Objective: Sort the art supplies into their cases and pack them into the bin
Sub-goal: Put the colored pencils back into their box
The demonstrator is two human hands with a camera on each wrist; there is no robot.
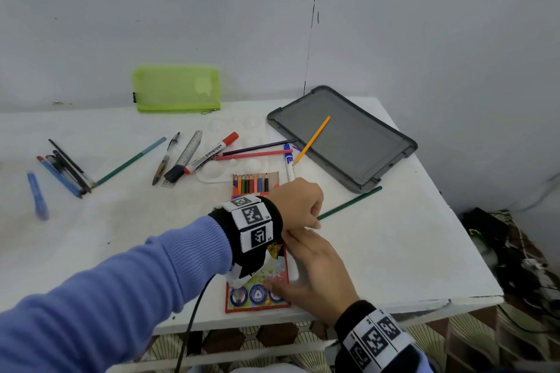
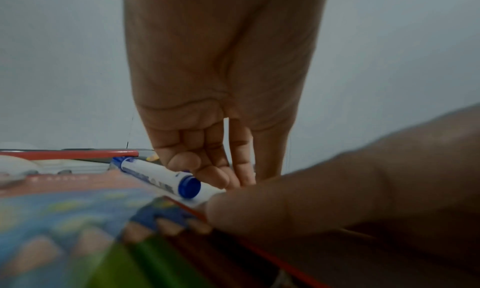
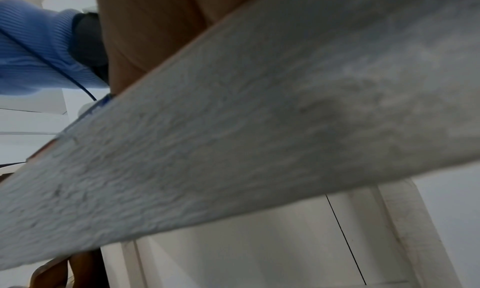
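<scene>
Up close, the pencil box (image 1: 257,285) is a flat red-edged carton with a bright printed lid, lying at the near edge of the white bench (image 1: 394,251). Its far end is open, and eight short coloured pencils (image 1: 251,183) show their tips in a row there. The left hand (image 1: 298,203) is curled over the box, its fingers closing on a white marker with a blue cap (image 2: 166,178) beside the box's right edge. The right hand (image 1: 315,275) lies flat along that edge, fingers straight, thumb pressing the lid. Farther back sit one green mesh pouch (image 1: 177,89), one grey bin lid (image 1: 342,138) with an orange pencil (image 1: 312,140) across its rim, one ruler (image 1: 185,157), one red whiteboard marker (image 1: 201,157) and one white palette (image 1: 230,166). Two green pencils (image 1: 350,203) lie loose, one on each side. At the left, a bundle of pens (image 1: 65,171) is too tangled to count.
</scene>
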